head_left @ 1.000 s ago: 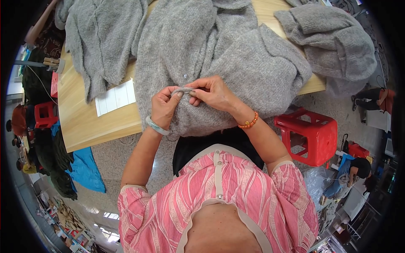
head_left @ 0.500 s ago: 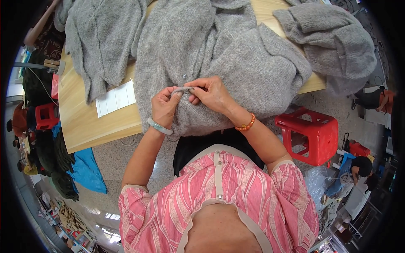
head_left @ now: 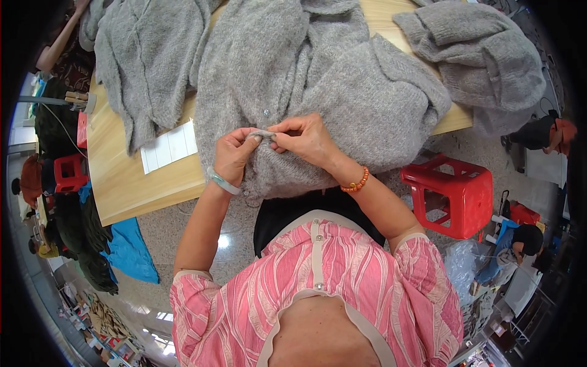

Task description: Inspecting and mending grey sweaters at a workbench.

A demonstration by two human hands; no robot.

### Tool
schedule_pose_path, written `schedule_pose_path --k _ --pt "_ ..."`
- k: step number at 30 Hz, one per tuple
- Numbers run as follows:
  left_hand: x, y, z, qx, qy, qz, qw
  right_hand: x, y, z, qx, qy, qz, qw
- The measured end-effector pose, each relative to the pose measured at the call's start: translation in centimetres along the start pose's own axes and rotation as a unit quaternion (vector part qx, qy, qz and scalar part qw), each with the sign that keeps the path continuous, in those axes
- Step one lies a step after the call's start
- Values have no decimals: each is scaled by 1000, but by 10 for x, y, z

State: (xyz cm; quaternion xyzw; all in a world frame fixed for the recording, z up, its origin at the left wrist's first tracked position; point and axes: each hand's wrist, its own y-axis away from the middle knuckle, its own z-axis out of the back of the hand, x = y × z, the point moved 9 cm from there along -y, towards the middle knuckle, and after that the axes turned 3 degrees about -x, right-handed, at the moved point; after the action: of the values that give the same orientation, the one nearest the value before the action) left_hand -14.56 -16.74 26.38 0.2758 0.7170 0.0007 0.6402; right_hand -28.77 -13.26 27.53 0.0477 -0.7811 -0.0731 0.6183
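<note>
A fuzzy grey knit sweater [head_left: 367, 104] lies bunched over the table's near edge and hangs toward my lap. My left hand [head_left: 235, 154], with a pale bangle at the wrist, pinches a fold of its edge between thumb and fingers. Close beside it, my right hand [head_left: 309, 140] grips the same edge with its fingertips; an orange bead bracelet circles that wrist. Whether anything small, such as a needle, is between the right fingertips cannot be made out. Just above the pinched fold, a small shiny button [head_left: 266, 113] shows on the knit.
More grey knit garments lie at the left [head_left: 147, 67] and right [head_left: 483, 55] of the wooden table [head_left: 122, 189]. White paper [head_left: 169, 147] rests near the left garment. A red stool [head_left: 455, 196] stands at right, blue cloth [head_left: 131, 251] at lower left. Other people work around the edges.
My left hand has shifted slightly left and its wrist has turned a little. The right hand stays nearly in place, both still gripping the sweater edge.
</note>
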Motion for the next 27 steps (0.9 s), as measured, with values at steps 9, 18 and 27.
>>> schedule_pose_path --k 9,18,27 --pt "3 1 0 11 -26 41 999 15 8 1 -40 147 98 983" --pt "0 8 -6 2 -3 5 1000 13 5 1 -40 117 78 989" --pt "0 7 -2 20 -10 14 1000 0 2 -1 13 -37 -6 999"
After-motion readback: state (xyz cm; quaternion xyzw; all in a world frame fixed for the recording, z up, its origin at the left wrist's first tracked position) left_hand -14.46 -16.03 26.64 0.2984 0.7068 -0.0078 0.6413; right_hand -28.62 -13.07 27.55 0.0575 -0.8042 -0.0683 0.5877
